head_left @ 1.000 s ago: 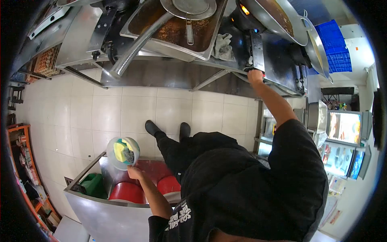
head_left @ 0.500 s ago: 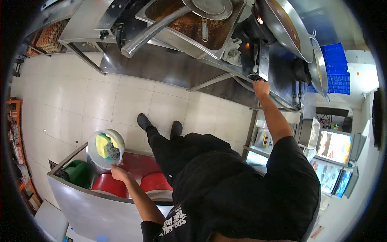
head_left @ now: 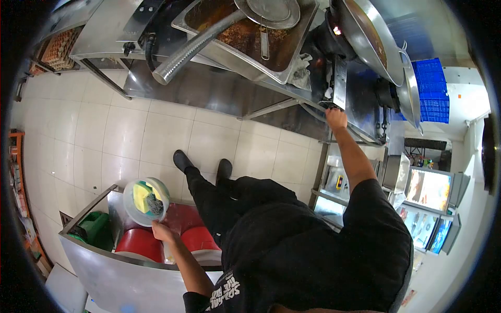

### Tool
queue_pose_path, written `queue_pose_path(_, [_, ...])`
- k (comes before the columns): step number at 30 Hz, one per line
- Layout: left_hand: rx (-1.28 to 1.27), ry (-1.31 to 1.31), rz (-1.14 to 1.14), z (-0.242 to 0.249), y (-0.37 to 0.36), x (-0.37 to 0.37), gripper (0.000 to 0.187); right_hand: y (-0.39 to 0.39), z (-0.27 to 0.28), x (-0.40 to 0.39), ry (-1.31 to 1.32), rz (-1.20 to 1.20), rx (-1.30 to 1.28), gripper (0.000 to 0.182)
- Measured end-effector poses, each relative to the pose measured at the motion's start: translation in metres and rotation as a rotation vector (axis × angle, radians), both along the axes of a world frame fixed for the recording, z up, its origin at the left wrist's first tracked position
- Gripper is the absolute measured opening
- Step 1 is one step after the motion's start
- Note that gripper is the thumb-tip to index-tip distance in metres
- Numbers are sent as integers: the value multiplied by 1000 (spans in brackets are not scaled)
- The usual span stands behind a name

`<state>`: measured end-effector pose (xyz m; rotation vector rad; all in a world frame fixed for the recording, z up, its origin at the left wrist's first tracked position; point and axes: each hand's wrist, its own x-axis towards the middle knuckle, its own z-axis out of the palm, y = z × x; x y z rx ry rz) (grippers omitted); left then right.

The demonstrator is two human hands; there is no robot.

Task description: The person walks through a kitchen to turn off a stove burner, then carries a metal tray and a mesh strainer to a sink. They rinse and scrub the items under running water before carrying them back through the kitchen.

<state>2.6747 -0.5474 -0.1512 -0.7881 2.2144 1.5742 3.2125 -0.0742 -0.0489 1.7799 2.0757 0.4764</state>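
My left hand (head_left: 164, 231) is closed on the rim of a translucent plastic tub (head_left: 129, 201), held over a steel-sided unit. Inside the tub are yellow-and-green sponges (head_left: 141, 197) and a grey steel-wool scourer (head_left: 155, 204). At the stove's front edge, my right hand (head_left: 336, 119) is closed around a dark control (head_left: 331, 108), mostly hidden by the fingers, below a metal burner plate (head_left: 340, 86). Beyond it, a flame (head_left: 337, 31) shows beside a large tilted wok (head_left: 360, 36) with brown liquid inside.
A steel pan (head_left: 229, 65) with brown residue carries a round strainer (head_left: 269, 11); a long thick metal handle (head_left: 195, 52) juts out over the floor. A crumpled cloth (head_left: 301, 72) lies beside it. Red buckets (head_left: 140, 245) and a green jug (head_left: 98, 229) sit in the steel unit (head_left: 120, 276).
My left hand and the tub have moved slightly right and down. My right hand remains at the stove control. The whole view has shifted a little.
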Motion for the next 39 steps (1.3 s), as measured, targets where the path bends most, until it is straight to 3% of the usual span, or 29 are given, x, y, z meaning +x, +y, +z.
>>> queue_pose_path(13, [31,67,-131,-1,11,4,20,0,1,2,95,-61,2,46])
queue_pose_path(19, [10,-1,-185,7,16,1,31,-1,5,-1,123,-109,-3,48])
queue_pose_path(21, [29,53,-143,10,22,3,20,-1,8,-4,124,-142,-14,48])
queue_pose_path(24, [-7,27,-157,8,14,-3,18,-8,14,-12,96,-242,-36,48])
queue_pose_path(28, [100,39,-71,22,2,-19,19,-37,36,-79,140,-359,-199,45])
queue_pose_path(31, [105,13,-31,50,1,-42,21,-48,-32,-100,251,-407,-274,42])
queue_pose_path(33, [114,16,-5,72,4,-58,20,-54,-105,-129,288,-118,-471,40])
queue_pose_path(34, [110,27,5,82,6,-70,20,-71,-97,-183,478,-163,-436,34])
queue_pose_path(35, [110,37,13,89,11,-86,20,-80,-95,-243,443,-104,-468,31])
queue_pose_path(36, [115,43,17,93,13,-107,19,-89,-100,-292,629,57,-494,30])
queue_pose_path(39, [167,75,-47,80,7,-174,15,-105,-63,-467,781,132,-476,32])
